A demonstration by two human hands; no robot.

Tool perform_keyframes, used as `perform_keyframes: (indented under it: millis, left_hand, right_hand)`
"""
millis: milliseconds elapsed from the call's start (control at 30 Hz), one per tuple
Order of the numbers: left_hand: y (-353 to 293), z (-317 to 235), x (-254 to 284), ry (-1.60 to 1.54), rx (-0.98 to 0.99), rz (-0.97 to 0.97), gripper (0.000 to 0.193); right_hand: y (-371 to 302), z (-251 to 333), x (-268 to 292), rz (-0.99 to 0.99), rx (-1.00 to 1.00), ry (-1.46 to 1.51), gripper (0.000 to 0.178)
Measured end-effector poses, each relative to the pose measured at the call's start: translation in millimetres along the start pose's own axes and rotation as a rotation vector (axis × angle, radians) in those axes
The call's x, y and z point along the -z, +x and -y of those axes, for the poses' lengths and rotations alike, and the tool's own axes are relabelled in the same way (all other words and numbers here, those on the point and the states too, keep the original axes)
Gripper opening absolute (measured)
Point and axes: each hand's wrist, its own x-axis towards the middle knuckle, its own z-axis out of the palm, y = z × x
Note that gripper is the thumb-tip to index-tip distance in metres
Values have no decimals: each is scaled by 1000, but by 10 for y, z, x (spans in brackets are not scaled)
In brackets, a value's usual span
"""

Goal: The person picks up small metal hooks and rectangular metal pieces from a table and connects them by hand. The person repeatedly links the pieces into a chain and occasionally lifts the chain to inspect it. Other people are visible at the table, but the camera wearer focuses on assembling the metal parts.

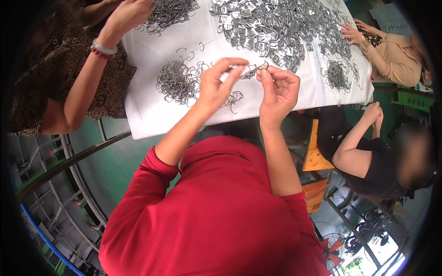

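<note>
My right hand [279,94] pinches a small metal piece [264,66] between thumb and forefinger, just above the white-covered table's near edge. The piece looks like a bent-wire clip; its exact shape is partly hidden by the fingertips. My left hand [216,87] is beside it, slightly smeared by motion, with thumb and forefinger apart and nothing clear between them. Left of that hand lies a heap of bent grey wire clips [175,83]. Beyond both hands spreads a large pile of flat metal buckles [262,30].
A white cloth [147,117] covers the table. Another wire heap [172,14] lies at the far left, and one [338,73] at the right. Co-workers' arms reach in at left [87,87] and right [352,34]; another person [363,152] sits at right by a wooden stool [315,149].
</note>
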Motion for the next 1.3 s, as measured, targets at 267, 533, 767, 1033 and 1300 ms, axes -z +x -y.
perform_keyframes:
  millis: [267,533,767,1033,1300]
  left_hand:
    - [200,1000,128,680,-177,137,16]
    - [398,1087,131,357,200,124,18]
    - [404,-93,216,24,265,124,21]
    - [286,-291,232,62,137,40,19]
    - [234,-225,371,137,29,-48,15]
  right_hand:
    - [64,84,12,10,29,37,23]
    - [71,-37,-29,47,4,11,21]
    - [23,-242,-41,102,-13,-143,22]
    - [5,-222,-151,141,60,-257,17]
    - [-7,-229,-168,266,49,-454,22]
